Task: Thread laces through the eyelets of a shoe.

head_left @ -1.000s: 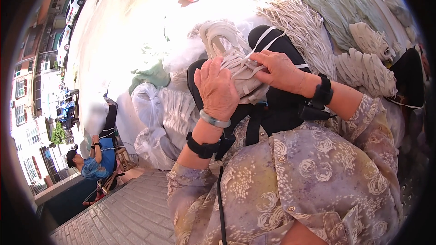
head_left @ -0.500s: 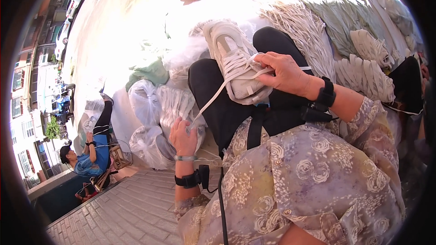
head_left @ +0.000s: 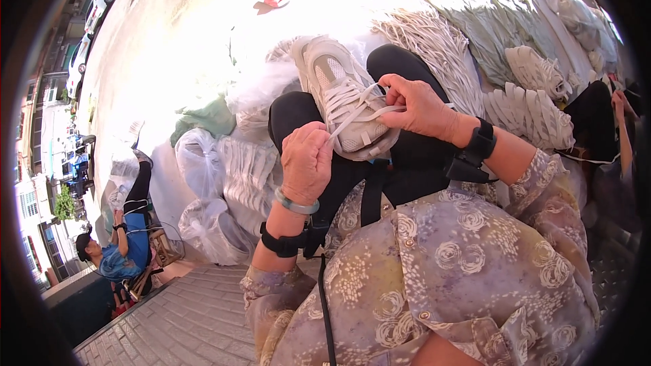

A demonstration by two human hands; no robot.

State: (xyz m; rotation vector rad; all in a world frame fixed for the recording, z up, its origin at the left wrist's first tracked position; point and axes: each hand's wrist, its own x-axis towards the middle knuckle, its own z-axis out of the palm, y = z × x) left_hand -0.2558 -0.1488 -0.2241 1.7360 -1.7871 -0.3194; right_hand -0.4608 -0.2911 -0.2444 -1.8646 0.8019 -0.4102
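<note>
A whitish sneaker (head_left: 333,71) rests on my lap between my black-clad knees, its toe pointing away or toward me, I cannot tell which. A pale flat shoelace (head_left: 351,120) runs through its eyelets. My left hand (head_left: 306,163) is closed on one stretch of the lace, at the near left of the shoe. At the shoe's right side my right hand (head_left: 422,108) pinches the lace between thumb and forefinger, with a loose end showing past the fingers. Between the two hands the lace crosses over the shoe.
Bundled pale laces (head_left: 444,47) lie beyond my right knee. More sneakers (head_left: 529,118) sit at the right beside another person's arm (head_left: 622,129). Clear plastic bags (head_left: 200,163) and a green cloth (head_left: 203,120) lie at the left. Further left sits a person in blue (head_left: 125,247).
My left hand has come up and rightward to the shoe, and the lace stretch it holds is shorter. My right hand stays at the shoe, still pinching lace.
</note>
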